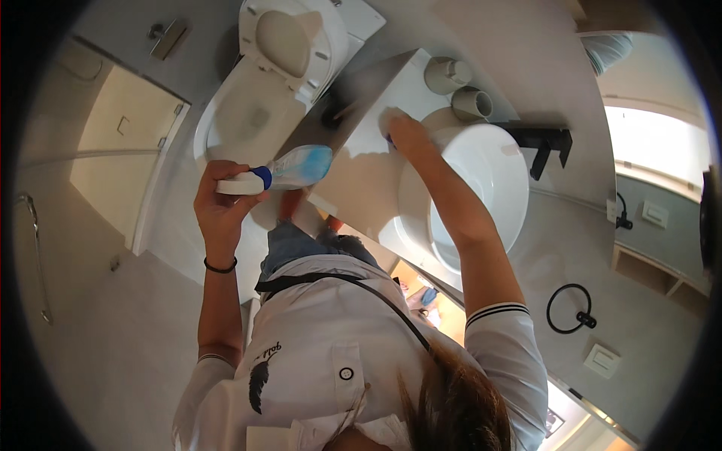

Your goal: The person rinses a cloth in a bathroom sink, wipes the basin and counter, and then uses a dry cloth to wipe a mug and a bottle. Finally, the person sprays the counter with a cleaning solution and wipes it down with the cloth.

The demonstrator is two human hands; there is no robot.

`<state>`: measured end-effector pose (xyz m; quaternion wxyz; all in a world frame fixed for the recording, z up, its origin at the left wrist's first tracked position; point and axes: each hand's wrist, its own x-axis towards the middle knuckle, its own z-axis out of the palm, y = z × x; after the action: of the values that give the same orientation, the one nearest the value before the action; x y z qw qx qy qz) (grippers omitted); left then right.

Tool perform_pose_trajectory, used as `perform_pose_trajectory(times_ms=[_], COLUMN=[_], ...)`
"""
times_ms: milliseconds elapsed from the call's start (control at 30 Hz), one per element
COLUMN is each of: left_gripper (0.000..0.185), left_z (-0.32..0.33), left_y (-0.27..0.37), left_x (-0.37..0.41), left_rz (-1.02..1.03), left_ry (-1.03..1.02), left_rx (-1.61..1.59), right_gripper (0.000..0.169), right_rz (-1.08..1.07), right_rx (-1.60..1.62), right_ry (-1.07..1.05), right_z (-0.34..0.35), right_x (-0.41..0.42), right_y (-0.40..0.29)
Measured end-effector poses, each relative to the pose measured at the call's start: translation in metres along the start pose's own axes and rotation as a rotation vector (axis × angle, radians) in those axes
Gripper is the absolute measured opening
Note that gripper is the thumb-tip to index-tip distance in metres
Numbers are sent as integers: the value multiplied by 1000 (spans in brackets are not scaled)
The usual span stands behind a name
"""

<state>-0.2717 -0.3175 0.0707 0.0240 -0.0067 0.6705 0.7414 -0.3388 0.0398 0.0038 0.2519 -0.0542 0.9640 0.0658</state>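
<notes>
My left hand [225,194] grips a clear plastic bottle [302,166] by its white head [241,185], below which is a dark blue collar. The bottle is tilted almost onto its side, with light blue liquid showing inside. It is held up near the front edge of a white vanity counter [361,175]. Over this counter, beside the round white basin [510,186], my right hand [407,134] is stretched out and blurred. A bit of dark blue shows under its fingers; what this is, and whether the fingers hold it, I cannot tell.
A toilet [242,121] with its lid raised stands left of the counter. Two greyish cups [445,76] are at the counter's back, near a black wall faucet [541,138]. A black towel ring [555,324] and a mirror [648,84] are on the right.
</notes>
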Motion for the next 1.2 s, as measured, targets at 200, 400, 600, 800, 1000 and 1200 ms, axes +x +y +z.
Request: perform_pose_trajectory(times_ms=[200,400,600,800,1000,1200], left_gripper=[42,40,39,39,41,41], left_z=[-36,-60,-65,-47,-19,-5], left_y=[-16,-15,-17,-29,-16,-14], left_x=[-16,-25,-28,-26,-23,-38], left_rz=[-3,9,20,24,38,28], left_ry=[126,241,270,259,134,116], left_rx=[-77,-86,-75,-81,-57,-79], right_gripper=[19,15,8,26,35,31], right_rz=[-209,-523,-722,-378,-19,-61], right_rx=[-448,-595,-517,48,156,93], right_ry=[31,-208,-419,-164,409,335], right_z=[94,97,7,-108,-56,13], right_x=[-57,-126,-169,-128,-91,-177], right_y=[-3,-34,-34,14,40,-8])
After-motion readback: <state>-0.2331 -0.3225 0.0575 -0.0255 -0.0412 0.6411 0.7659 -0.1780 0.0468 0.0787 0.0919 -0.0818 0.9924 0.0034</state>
